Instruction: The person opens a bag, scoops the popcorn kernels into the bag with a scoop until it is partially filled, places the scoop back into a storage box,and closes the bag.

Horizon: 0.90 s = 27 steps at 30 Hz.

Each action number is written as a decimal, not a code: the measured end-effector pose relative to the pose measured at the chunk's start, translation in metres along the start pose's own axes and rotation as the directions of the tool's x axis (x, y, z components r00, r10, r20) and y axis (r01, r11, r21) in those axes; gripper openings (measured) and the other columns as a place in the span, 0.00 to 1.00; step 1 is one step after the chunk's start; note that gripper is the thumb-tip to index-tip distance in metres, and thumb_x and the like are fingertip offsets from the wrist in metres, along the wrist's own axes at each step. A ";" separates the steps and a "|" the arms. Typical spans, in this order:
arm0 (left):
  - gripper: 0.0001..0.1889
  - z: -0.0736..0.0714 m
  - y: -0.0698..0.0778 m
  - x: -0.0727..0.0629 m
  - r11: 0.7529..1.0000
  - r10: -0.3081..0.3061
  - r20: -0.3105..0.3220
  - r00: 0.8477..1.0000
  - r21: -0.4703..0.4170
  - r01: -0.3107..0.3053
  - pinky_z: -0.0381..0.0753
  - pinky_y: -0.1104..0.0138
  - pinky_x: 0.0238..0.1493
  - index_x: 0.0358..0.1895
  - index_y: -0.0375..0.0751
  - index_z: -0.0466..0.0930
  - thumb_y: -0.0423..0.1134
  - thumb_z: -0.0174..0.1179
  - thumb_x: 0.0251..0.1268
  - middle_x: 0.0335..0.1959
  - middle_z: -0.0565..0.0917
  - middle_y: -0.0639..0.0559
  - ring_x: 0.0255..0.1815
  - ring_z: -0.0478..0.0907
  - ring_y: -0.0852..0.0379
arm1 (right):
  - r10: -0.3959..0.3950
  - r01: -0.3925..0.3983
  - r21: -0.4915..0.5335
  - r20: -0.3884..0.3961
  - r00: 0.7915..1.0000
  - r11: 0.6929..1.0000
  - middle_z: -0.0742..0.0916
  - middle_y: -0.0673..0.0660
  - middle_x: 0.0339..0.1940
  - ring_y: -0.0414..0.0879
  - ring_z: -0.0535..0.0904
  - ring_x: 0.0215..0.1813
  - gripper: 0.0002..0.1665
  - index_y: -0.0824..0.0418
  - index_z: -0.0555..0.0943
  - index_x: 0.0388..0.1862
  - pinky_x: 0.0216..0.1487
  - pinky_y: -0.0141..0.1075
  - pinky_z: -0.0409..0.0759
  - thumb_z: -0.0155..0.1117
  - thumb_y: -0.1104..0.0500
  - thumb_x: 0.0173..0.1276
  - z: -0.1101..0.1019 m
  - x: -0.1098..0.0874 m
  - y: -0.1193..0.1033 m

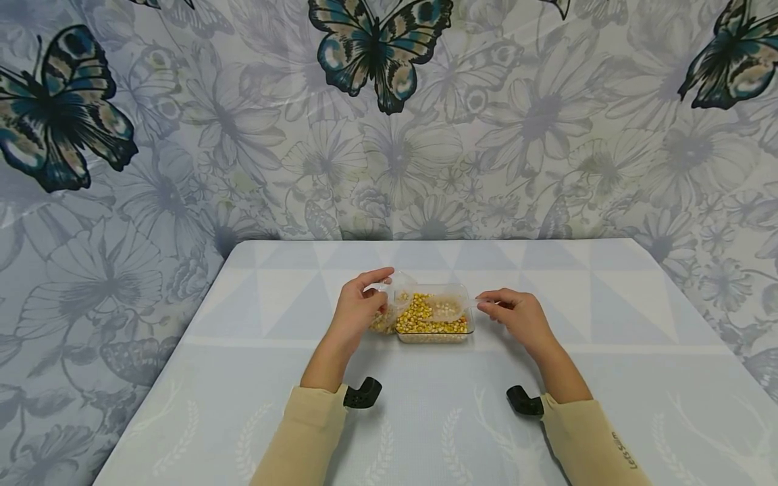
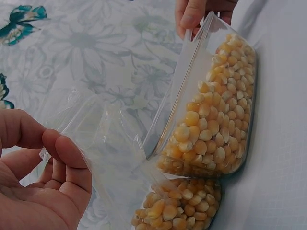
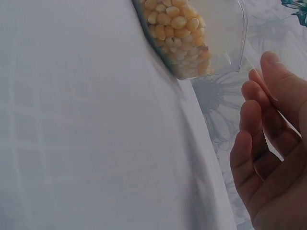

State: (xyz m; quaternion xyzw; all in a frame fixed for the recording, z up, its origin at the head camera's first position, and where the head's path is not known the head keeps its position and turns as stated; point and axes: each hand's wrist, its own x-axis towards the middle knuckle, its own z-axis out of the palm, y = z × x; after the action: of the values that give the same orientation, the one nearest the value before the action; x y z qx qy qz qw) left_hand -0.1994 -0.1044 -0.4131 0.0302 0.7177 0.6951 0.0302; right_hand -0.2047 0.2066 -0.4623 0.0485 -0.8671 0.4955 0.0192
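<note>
A clear rectangular container (image 1: 434,338) of yellow corn kernels (image 2: 220,115) stands on the table. Against its left side slumps a clear plastic bag (image 2: 108,124) with more kernels (image 2: 177,206) at the bottom. My left hand (image 1: 360,304) pinches the bag's upper edge between thumb and fingers and holds it up. On the right, my right hand (image 1: 516,314) pinches the thin handle of a translucent scoop (image 1: 446,308) between thumb and forefinger. The scoop's bowl lies over the kernels inside the container, with pale kernels showing through it. Close up, the right hand (image 3: 278,124) is beside the container's rim.
A pale patterned cloth covers the table (image 1: 437,412). Its far edge meets a wall hanging (image 1: 425,175) with flowers and butterflies. A black wrist mount (image 1: 363,393) sticks out from the left sleeve, another black mount (image 1: 524,401) from the right.
</note>
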 end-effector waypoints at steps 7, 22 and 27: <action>0.29 0.000 0.001 0.000 1.000 -0.007 0.008 1.000 -0.008 0.007 0.74 0.65 0.33 0.64 0.46 0.79 0.22 0.50 0.61 0.60 0.76 0.39 0.27 0.67 0.57 | 0.033 -0.033 0.043 0.004 0.999 0.999 0.83 0.45 0.27 0.42 0.76 0.31 0.22 0.55 0.88 0.50 0.25 0.34 0.72 0.70 0.43 0.65 -0.001 0.002 0.003; 0.29 0.000 0.000 -0.001 1.000 -0.006 0.009 1.000 -0.007 0.006 0.73 0.64 0.32 0.64 0.46 0.79 0.21 0.50 0.61 0.57 0.77 0.44 0.27 0.68 0.57 | 0.085 -0.087 0.099 0.028 0.996 0.991 0.85 0.53 0.31 0.40 0.76 0.33 0.24 0.62 0.86 0.54 0.30 0.34 0.73 0.68 0.47 0.67 -0.001 0.004 0.006; 0.28 0.000 0.000 -0.001 1.000 -0.013 0.012 1.000 -0.010 0.013 0.74 0.64 0.33 0.64 0.46 0.79 0.22 0.50 0.62 0.58 0.77 0.45 0.27 0.68 0.57 | 0.089 -0.092 0.117 0.032 0.996 0.989 0.86 0.57 0.34 0.40 0.77 0.33 0.23 0.63 0.86 0.54 0.35 0.35 0.77 0.67 0.48 0.68 -0.002 0.004 0.007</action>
State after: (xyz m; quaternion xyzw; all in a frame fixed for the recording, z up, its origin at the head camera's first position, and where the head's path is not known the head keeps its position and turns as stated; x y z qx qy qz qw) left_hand -0.1989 -0.1045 -0.4128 0.0296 0.7143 0.6981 0.0390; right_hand -0.2093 0.2112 -0.4670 0.0168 -0.8376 0.5458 -0.0176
